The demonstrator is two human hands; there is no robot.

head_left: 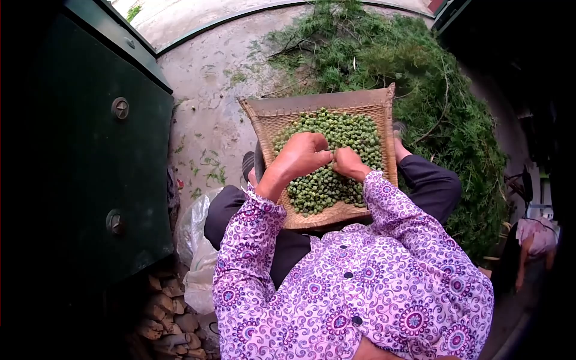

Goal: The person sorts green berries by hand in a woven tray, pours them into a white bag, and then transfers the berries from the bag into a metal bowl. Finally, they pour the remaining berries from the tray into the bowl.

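Note:
A woven winnowing basket [321, 102] rests across my lap, holding a thick layer of small round green cones or berries [336, 127]. Over the middle of this layer, my left hand [304, 155] is closed, with the thumb and fingers pinched together. My right hand [350, 163] is also closed, its fingertips almost meeting those of the left. Whatever sits between the fingertips is too small or too hidden to make out.
A large heap of green, feathery conifer branches [384, 51] covers the floor ahead and to the right. Dark metal doors [129, 174] stand at the left. A clear plastic bag [198, 264] and split firewood [171, 315] lie at lower left.

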